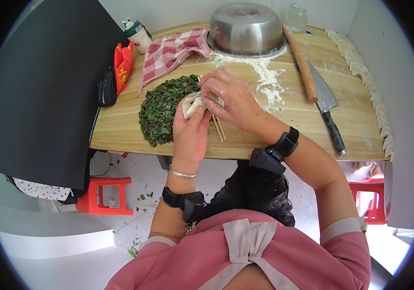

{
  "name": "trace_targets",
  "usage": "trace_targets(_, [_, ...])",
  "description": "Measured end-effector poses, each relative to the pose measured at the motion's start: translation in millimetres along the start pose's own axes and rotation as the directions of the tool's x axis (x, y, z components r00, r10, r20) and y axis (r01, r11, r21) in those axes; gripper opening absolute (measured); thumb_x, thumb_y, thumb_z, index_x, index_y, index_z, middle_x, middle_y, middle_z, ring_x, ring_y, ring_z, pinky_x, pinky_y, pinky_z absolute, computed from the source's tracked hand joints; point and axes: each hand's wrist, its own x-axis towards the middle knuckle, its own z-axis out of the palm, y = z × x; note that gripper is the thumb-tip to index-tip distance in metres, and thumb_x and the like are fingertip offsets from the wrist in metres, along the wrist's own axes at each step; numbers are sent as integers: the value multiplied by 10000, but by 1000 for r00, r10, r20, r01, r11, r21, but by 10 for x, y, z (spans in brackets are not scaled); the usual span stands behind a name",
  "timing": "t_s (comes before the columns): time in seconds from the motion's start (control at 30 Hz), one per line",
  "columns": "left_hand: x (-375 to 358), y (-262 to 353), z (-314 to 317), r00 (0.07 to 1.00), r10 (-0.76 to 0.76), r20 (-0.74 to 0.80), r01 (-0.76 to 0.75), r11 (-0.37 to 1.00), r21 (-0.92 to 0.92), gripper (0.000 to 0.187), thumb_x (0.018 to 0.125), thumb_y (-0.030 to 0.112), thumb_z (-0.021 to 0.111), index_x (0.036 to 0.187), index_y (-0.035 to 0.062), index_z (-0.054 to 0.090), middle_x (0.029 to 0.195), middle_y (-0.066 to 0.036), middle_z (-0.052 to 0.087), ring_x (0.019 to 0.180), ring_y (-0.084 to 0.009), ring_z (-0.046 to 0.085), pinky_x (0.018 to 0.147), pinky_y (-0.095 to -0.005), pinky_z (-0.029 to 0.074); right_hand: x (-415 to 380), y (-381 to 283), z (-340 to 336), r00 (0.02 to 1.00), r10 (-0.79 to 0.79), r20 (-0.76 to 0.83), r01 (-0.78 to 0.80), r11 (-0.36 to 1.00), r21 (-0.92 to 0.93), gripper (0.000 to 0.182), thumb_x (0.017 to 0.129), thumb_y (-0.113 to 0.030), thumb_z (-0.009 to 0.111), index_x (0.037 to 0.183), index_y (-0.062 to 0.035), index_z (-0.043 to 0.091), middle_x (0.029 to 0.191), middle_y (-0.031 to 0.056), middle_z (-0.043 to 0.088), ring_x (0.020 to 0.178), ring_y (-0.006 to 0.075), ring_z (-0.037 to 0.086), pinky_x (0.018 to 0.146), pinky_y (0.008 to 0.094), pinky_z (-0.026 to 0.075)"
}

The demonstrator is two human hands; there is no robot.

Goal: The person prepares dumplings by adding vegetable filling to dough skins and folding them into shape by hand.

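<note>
A white dumpling [191, 108], its dough partly folded over, is held up between both hands above the table's front. My left hand [190, 133] cups it from below, its thumb on the dough. Over its right side, my right hand [231, 96] pinches the dough edge with flour-dusted fingers. A heap of chopped dark greens [161, 111] lies just left of my hands; whatever holds it is hidden. Beneath my right hand a pair of chopsticks [218, 128] sticks out toward me, their far part covered.
Finished dumplings [373, 92] line the table's right edge. A rolling pin [301, 65] lies beside a knife [327, 104]. Behind stand an upturned metal basin [245, 29], a glass jar [296, 18], spilled flour [268, 79], a checked cloth [173, 54] and a bottle [138, 35].
</note>
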Motion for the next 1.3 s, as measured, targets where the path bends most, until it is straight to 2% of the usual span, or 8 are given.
trace_targets(0.47, [4, -14, -20, 999, 43, 20, -44, 998, 46, 254, 925, 43, 536, 1171, 37, 471, 1153, -76, 541, 1064, -156, 542, 953, -316, 459, -4, -16, -6, 994, 107, 31, -110, 987, 118, 194, 728, 3, 653, 858, -28, 511, 815, 119, 544, 802, 317, 545, 703, 387, 447])
trace_targets(0.73, [26, 100, -47, 999, 43, -23, -32, 942, 335, 194, 885, 24, 598, 1076, 1, 570, 1018, -78, 614, 906, -141, 619, 768, -273, 559, 1, -95, -35, 985, 168, 39, -172, 966, 193, 232, 751, 2, 660, 886, -28, 474, 809, 116, 535, 765, 313, 564, 674, 368, 449])
trace_targets(0.87, [38, 134, -105, 999, 25, -33, -10, 912, 409, 200, 891, 35, 588, 1088, 9, 557, 1026, -69, 617, 918, -150, 615, 762, -297, 554, -4, -68, -32, 992, 117, 46, -124, 967, 224, 235, 716, -10, 652, 847, -39, 459, 799, 126, 505, 776, 339, 522, 662, 411, 432])
trace_targets(0.97, [53, 153, -155, 999, 17, -28, -7, 950, 311, 178, 881, 25, 600, 1054, -1, 574, 1024, -110, 626, 902, -172, 630, 768, -283, 563, 13, -59, -40, 999, 30, 35, -37, 979, 199, 229, 730, -73, 664, 839, -40, 466, 800, 125, 509, 774, 333, 519, 664, 417, 430])
trace_targets(1.03, [50, 201, -165, 1000, -12, -1, 12, 992, 126, 184, 889, 33, 588, 1068, 3, 553, 1071, -153, 617, 941, -210, 629, 794, -289, 558, 36, -76, -72, 1000, -31, 3, 30, 983, 179, 239, 736, -120, 674, 832, -40, 470, 794, 124, 512, 771, 329, 518, 664, 418, 429])
trace_targets(1.13, [55, 284, -241, 1000, -15, 22, 14, 999, 31, 191, 897, 47, 580, 1081, 16, 537, 1118, -190, 598, 982, -236, 621, 813, -292, 552, 37, -60, -160, 998, 16, 56, -23, 993, 119, 282, 749, -244, 675, 795, -44, 481, 754, 118, 515, 759, 323, 512, 648, 417, 419])
trace_targets(1.2, [44, 340, -255, 999, -21, 28, 21, 1000, -4, 194, 897, 54, 584, 1083, 23, 538, 1123, -192, 595, 986, -234, 619, 812, -291, 552, 45, -2, -163, 980, -64, 188, 54, 997, 58, 326, 756, -320, 664, 756, -49, 484, 704, 111, 502, 748, 322, 508, 631, 414, 409])
trace_targets(1.3, [45, 374, -284, 998, -35, 52, 37, 998, -53, 196, 897, 64, 589, 1084, 33, 540, 1121, -191, 593, 985, -230, 617, 811, -289, 554, 21, 15, -116, 970, -89, 225, 66, 992, 109, 308, 792, -305, 660, 776, -52, 485, 704, 93, 485, 710, 297, 485, 615, 396, 395])
